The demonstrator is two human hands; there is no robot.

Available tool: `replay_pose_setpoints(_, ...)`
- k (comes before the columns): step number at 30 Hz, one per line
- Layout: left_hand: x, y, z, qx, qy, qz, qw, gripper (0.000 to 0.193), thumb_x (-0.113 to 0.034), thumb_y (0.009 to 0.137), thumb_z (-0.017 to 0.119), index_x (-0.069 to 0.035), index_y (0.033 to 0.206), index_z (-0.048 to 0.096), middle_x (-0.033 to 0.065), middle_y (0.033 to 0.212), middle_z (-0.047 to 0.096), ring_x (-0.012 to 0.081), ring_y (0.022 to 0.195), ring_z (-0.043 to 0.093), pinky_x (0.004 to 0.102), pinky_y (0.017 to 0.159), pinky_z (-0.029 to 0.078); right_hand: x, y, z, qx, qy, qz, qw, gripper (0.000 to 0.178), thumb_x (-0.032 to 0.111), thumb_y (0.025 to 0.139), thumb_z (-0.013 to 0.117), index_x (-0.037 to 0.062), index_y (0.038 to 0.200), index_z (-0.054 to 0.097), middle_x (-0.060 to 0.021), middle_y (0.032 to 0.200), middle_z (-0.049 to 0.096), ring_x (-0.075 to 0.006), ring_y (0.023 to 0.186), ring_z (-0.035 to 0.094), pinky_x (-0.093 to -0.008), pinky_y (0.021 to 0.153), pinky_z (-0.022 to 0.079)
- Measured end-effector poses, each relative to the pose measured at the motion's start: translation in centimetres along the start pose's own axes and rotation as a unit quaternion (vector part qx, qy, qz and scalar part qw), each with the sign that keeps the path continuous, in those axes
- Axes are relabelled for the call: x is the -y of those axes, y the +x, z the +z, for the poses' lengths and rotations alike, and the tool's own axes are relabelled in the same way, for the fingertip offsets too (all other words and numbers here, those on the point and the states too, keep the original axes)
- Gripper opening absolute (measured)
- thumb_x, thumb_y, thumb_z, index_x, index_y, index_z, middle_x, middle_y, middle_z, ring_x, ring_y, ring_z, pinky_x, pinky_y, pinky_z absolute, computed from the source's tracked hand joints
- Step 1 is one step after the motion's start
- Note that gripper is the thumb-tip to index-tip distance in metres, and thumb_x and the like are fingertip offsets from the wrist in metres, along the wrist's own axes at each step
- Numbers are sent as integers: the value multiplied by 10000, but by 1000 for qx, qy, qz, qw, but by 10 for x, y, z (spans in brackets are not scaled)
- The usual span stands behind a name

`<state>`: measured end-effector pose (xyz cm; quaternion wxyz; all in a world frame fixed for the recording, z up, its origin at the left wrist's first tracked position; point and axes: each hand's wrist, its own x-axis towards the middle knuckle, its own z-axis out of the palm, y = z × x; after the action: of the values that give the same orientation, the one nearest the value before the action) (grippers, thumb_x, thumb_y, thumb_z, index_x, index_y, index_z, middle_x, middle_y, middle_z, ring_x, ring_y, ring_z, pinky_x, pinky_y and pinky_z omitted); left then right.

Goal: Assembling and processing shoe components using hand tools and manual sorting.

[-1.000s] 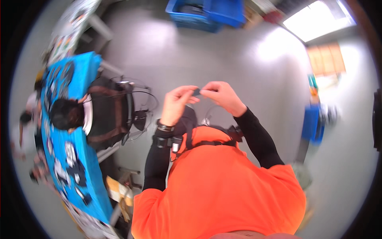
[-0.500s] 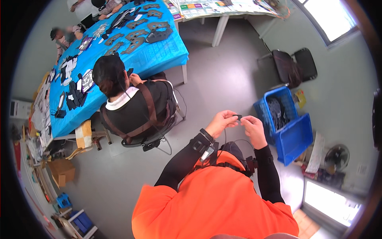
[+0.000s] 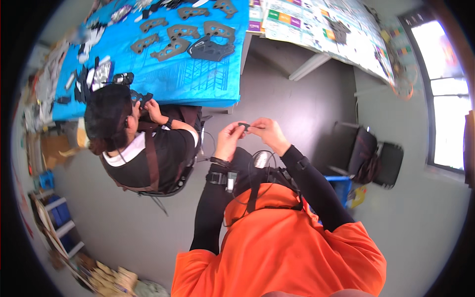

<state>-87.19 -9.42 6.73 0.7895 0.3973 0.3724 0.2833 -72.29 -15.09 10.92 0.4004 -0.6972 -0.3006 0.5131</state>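
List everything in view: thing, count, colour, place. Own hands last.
small part: one, dark, pinched between both hands, centre
table: one, bright blue cover, top left
flat cut-out pieces: several, grey and black, on the blue cover
printed sheet: one, white with coloured blocks, top right
seated person: one, black top with brown straps, at the blue table
chair: one, black, right, near the window
crate: one, blue, behind the right arm
orange vest: one, bottom centre
left hand: bare, black sleeve, on the part
right hand: bare, black sleeve, on the part
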Motion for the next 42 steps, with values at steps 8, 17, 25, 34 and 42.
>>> replay_pose_setpoints(8,-5,125,-15,-187,-120,49,974,204,-113,840,599,3,1006,609,13,809,613,64,678,527,200,610,402,58,183,-17,182,-66,58,979,161,136,784,624,-4,861,608,-29,743,662,-28,421,370,-214,376,277)
replay_pose_setpoints(17,-20,215,-15,-342,-208,61,914,200,-84,839,570,-7,1022,589,44,841,630,72,654,543,196,574,395,79,295,-13,150,10,108,983,160,131,762,631,18,873,616,-33,770,651,-25,432,340,-185,370,235)
replay_pose_setpoints(25,-11,250,-14,-436,-84,69,893,179,-69,838,544,-57,1001,617,1,748,592,56,591,495,206,515,399,77,361,6,111,-99,44,988,165,151,729,661,15,821,682,-33,745,641,-66,534,486,-212,469,371)
replay_pose_setpoints(34,-6,264,-7,-504,-25,49,862,186,-62,825,552,-78,994,627,8,717,585,55,528,473,219,478,372,68,373,15,97,-210,-27,972,175,198,712,656,56,805,697,-51,656,642,-111,605,585,-251,592,455)
replay_pose_setpoints(42,-18,268,-6,-510,-32,18,859,198,-67,830,540,-72,1013,616,10,744,589,39,536,456,196,477,355,73,377,18,101,-265,-44,958,182,222,697,650,75,791,699,-63,656,646,-157,617,616,-267,605,468)
